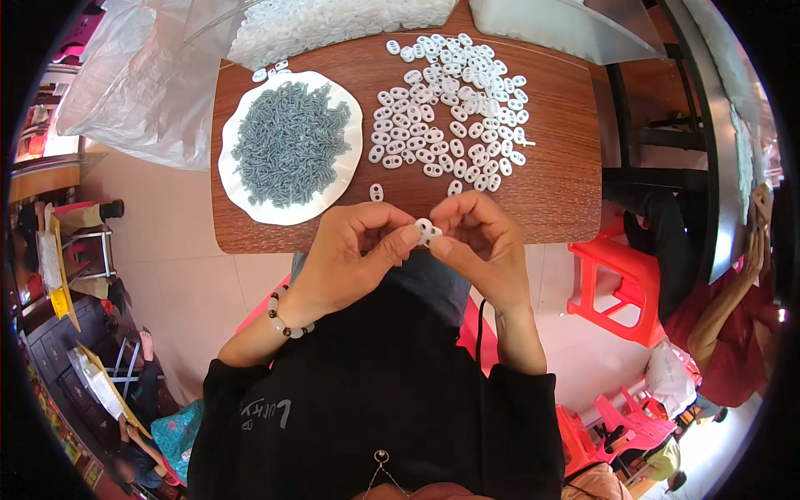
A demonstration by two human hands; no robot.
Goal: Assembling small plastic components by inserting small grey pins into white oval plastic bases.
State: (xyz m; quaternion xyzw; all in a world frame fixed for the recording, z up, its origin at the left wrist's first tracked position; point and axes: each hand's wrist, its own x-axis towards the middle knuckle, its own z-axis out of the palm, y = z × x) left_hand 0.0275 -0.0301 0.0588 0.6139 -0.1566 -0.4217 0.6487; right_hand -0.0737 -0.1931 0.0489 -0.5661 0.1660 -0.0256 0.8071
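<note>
Near the table's front edge, my left hand [354, 254] and my right hand [490, 254] meet, each closed in a pinch. Between their fingertips are small white oval two-hole plastic pieces [426, 231]. They seem to be two pieces overlapping at an angle, partly covered by my fingers. Just beyond my hands, many matching white pieces [421, 133] lie loose in a spread pile. Two single ones lie closer to me. To the left stands a white scalloped plate [231, 171] heaped with small grey metallic rods [292, 142] that look like screws.
A brown wood-grain table [558, 200] carries all this. At its far edge, a clear bin [333, 29] holds more white pieces, and another translucent bin [550, 29] stands right of it. Plastic sheeting [142, 92] hangs at left. A red stool [621, 287] and a person's arm [733, 292] are at right.
</note>
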